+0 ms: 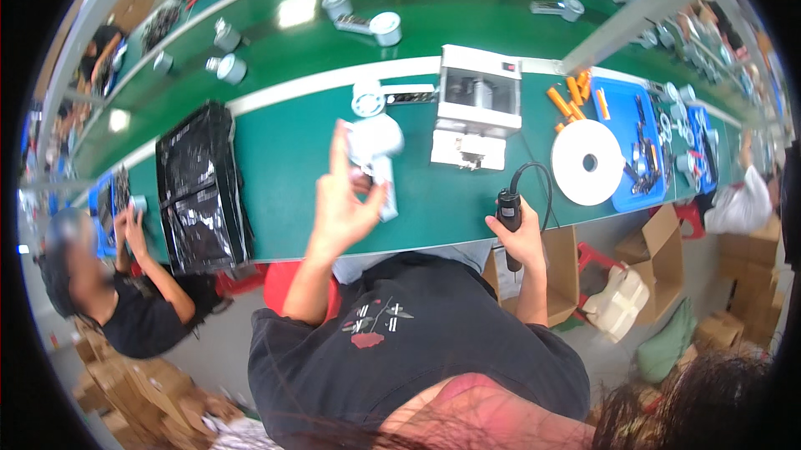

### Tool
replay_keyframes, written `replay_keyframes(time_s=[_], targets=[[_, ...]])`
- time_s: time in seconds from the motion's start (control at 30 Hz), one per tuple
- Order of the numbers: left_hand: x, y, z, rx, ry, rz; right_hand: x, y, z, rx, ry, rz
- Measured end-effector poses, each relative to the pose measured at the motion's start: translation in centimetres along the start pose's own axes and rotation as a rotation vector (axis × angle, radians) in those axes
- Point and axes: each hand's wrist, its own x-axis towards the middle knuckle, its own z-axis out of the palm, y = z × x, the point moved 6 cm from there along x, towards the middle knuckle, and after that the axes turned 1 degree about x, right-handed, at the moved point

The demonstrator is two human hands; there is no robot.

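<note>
My left hand is closed around a white device with a round head and a flat handle, held above the green bench. Its index finger stretches up along the head, and the thumb presses by the handle. In my right hand is a black electric screwdriver, upright near the bench's front edge, bit pointing down and cable looping from its top. Just beyond the left hand lies a similar white device with its dark-faced handle turned right. A white box-shaped screw feeder stands between the hands, farther back.
To the right are a white reel, orange cylinders and a blue tray of small parts. A black plastic-wrapped bundle lies left, beside a seated co-worker. More white devices rest on the green belt behind.
</note>
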Motion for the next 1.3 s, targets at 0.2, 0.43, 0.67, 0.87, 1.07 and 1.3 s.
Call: replay_keyframes(time_s=[0.2,0.43,0.67,0.87,1.07,1.3], targets=[[22.7,6.1,-2.1,0.654,-0.039,0.516,0.5,0.3,-0.7,0.344,0.101,0.102],[45.5,-2.7,9.2,1.104,-0.234,0.383,1.0,-0.1,-1.0,0.327,0.099,0.073],[48.5,-7.6,9.5,0.926,-0.386,0.307,0.9,-0.4,-0.6,0.362,0.116,0.105],[41.7,-4.8,7.0,0.861,-0.586,0.445,0.4,0.7,-0.8,0.367,0.105,0.159],[36.7,-6.2,5.5,1.015,-0.504,0.471,0.5,0.7,-0.7,0.416,0.064,0.137],[29.0,4.9,0.6,0.665,-0.208,0.451,0.6,1.5,-1.7,0.415,0.104,0.098]])
